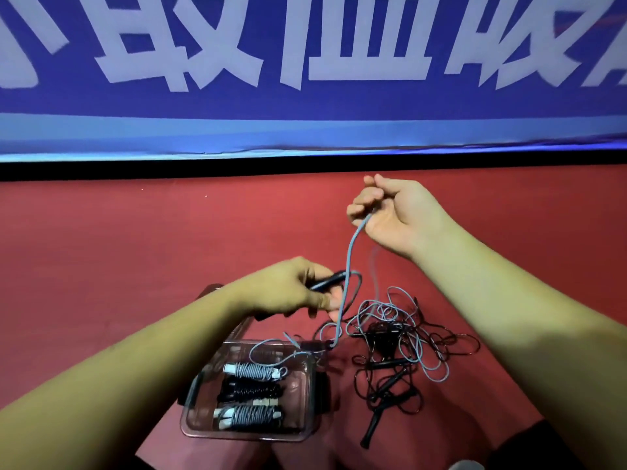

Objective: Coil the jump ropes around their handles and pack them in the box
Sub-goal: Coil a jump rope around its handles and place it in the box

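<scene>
A red floor [135,249] fills the near half. It is brightest at the far middle and dimmer toward the left and right edges. A black strip [101,171] runs along its far edge. Above the strip hangs a blue banner [271,100] with large white characters [366,45] and a paler blue band [305,134] along its bottom.

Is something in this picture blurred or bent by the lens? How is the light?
Head view: the wide lens curves the lower edge of the banner; a faint strand beside the blue rope, under the right hand, is smeared by motion; light is dim, without strong glare.
</scene>
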A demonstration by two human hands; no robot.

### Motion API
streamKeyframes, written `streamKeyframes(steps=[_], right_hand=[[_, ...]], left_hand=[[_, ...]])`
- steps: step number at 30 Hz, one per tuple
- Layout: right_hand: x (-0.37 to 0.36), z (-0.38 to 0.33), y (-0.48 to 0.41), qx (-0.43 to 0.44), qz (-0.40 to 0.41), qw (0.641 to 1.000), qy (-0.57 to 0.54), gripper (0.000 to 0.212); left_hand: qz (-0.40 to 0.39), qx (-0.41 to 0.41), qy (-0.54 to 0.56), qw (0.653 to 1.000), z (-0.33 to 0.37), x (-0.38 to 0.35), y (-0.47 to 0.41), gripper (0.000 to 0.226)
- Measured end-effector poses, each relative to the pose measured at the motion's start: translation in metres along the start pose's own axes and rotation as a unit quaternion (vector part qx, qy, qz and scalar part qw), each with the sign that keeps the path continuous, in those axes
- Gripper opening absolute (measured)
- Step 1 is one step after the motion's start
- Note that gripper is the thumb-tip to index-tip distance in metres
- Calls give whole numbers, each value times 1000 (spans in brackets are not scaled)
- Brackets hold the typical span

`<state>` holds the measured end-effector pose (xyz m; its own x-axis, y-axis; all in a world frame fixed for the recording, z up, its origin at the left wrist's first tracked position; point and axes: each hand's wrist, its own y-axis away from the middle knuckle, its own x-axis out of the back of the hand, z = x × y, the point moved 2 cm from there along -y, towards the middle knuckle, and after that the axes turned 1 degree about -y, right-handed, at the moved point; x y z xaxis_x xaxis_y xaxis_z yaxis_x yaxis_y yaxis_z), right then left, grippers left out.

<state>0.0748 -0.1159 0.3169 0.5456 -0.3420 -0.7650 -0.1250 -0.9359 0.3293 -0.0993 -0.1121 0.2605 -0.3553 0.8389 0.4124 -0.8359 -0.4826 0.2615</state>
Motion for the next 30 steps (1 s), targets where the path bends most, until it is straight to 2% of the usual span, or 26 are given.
streamKeyframes(steps=[2,4,6,9,11,13,15,17,19,21,23,25,27,28,30], right_hand=[[10,3,-5,12,53,997,58,26],[14,7,-7,10,89,995,43,25],[14,11,-5,4,102,995,-8,24],[6,16,1,-19,83,996,-34,23],[0,19,5,-32,71,997,-29,22],[-3,18,5,-23,68,997,-34,22],[1,11,2,2,77,997,-19,23],[11,2,0,27,91,994,63,24],[21,-1,-1,39,88,971,220,30],[27,6,2,9,43,942,333,52],[25,21,8,-46,-42,920,386,70],[21,39,19,-92,-128,874,460,60],[17,53,27,-101,-197,817,532,31],[16,57,29,-97,-214,805,545,21],[12,60,31,-86,-215,818,526,20]], left_hand=[[39,-5,92,995,2,7,-2,5],[63,-1,174,983,3,10,-4,7],[104,22,154,982,3,2,-8,16],[192,53,125,972,-1,-15,-18,48],[211,34,123,969,-2,-15,-24,38],[171,33,87,981,-1,-12,-25,22],[135,43,91,986,-1,-9,-23,21],[147,28,137,979,2,-5,-22,14],[184,-3,223,957,6,4,-22,8],[218,-30,294,930,10,16,-21,8],[244,-51,348,904,16,25,-18,9],[271,-59,363,889,20,32,-15,10],[305,-53,335,890,21,38,-11,11],[317,-48,324,890,19,40,-10,10],[326,-34,332,885,15,41,-8,11]])
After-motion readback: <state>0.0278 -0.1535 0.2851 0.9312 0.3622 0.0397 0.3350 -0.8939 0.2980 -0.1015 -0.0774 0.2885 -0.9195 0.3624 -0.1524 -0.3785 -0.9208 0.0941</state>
